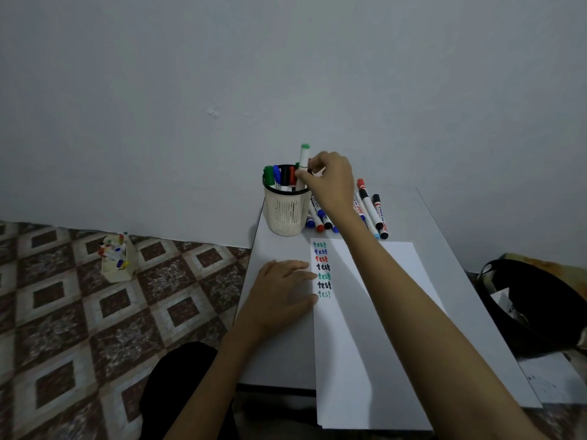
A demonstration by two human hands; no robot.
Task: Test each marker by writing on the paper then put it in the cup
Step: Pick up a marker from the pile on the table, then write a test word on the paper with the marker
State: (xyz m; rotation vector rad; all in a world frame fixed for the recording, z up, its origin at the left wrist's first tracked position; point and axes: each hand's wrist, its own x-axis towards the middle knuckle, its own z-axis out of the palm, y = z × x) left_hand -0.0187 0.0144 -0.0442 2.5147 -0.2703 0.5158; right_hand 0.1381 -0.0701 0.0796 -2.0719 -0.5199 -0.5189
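Dropping a tested green-capped marker [303, 166] into the mesh cup [287, 211]: right hand [330, 182] pinches its barrel, tip already inside the rim. Left hand [282, 293] lies flat, steadying the paper [365, 328]. Next, probably: let go, fetch an untested marker from the pile [368, 211] beside the cup.

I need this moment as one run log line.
right hand: holds green-capped marker upright at cup | left hand: flat on paper edge | loose markers: lying beside cup
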